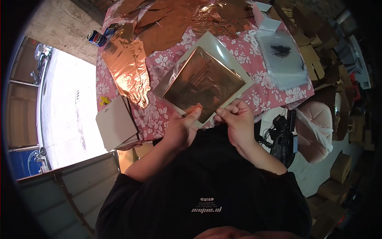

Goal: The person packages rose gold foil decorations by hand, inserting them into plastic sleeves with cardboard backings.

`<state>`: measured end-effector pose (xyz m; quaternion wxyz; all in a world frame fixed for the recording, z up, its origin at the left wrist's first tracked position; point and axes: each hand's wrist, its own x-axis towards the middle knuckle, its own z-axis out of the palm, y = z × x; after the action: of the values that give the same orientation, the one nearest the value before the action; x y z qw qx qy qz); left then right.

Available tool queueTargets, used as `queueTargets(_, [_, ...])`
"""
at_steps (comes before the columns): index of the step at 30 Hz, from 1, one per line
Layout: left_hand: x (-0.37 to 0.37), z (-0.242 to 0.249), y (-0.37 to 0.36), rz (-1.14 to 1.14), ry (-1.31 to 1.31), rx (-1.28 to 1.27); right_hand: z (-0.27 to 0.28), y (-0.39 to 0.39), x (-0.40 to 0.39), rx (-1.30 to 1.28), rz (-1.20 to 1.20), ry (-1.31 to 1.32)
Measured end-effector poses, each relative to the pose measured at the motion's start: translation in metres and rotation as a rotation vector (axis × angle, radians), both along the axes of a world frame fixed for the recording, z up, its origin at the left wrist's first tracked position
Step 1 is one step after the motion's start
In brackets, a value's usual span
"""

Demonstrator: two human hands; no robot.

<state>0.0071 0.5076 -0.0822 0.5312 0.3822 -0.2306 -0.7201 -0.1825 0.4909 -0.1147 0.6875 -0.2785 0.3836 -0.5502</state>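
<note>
Copper sheet: a dark, shiny copper-coloured square sheet (203, 84) lay in the centre of the frame, tilted like a diamond, inside a clear plastic sleeve (217, 44) whose pale edge showed around it.
Sheet relative to grips: its lower corner sat between the two hands, just above the person's chest; the rest reached up and away from them over the counter (262, 93).
Left hand: the left hand (182, 130) was at lower centre, its grip pressed together on the lower left edge of the sheet, thumb laid on top.
Right hand: the right hand (236, 119) was just right of it, fingers curled and pinching the lower right edge of the sleeve.
Counter: covered in a pink floral cloth, filling the upper middle of the frame.
Loose foil: crumpled copper foil (127, 63) spread at upper left and along the top.
Bags: a stack of clear bags (282, 59) with a dark print lay at upper right.
Can: a blue can (96, 38) stood at the upper left corner of the counter.
Box: a flat pale cardboard box (115, 123) rested at the left edge, well apart from the hands.
</note>
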Motion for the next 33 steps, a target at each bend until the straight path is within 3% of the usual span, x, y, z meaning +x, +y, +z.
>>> queueTargets(4, [0.000, 0.005, -0.004, -0.021, 0.053, 0.012, 0.006, -0.003, 0.007, -0.033, 0.009, 0.012])
queueTargets(9, [0.008, -0.009, -0.002, -0.034, -0.034, -0.058, 0.002, 0.002, -0.003, -0.022, 0.091, -0.186])
queueTargets(13, [0.046, 0.013, -0.025, 0.132, 0.151, -0.204, -0.010, 0.001, -0.025, -0.065, 0.085, -0.105])
queueTargets(15, [0.086, -0.005, -0.046, 0.163, -0.045, -0.252, 0.000, 0.001, -0.028, -0.010, 0.091, -0.044])
queueTargets(17, [0.089, 0.010, -0.059, 0.137, -0.144, -0.260, -0.002, 0.003, -0.036, -0.052, 0.135, 0.039])
queueTargets(19, [0.090, 0.018, -0.068, -0.145, -0.600, -0.228, -0.006, 0.004, -0.037, -0.051, 0.169, 0.033])
queueTargets(20, [0.082, 0.025, -0.071, -0.164, -0.786, -0.254, -0.008, 0.003, -0.038, -0.063, 0.194, 0.033])
queueTargets(21, [0.077, 0.029, -0.073, -0.159, -0.785, -0.254, -0.008, 0.003, -0.038, -0.077, 0.215, 0.033])
queueTargets(23, [0.072, 0.034, -0.074, -0.067, -0.679, 0.041, -0.003, 0.003, -0.038, -0.048, 0.182, 0.009])
queueTargets(29, [0.072, 0.013, -0.063, -0.006, -0.356, -0.058, -0.001, 0.006, -0.043, -0.038, 0.148, 0.003])
queueTargets(33, [0.067, 0.017, -0.057, 0.026, -0.302, -0.057, 0.003, 0.008, -0.045, -0.055, 0.083, 0.054])
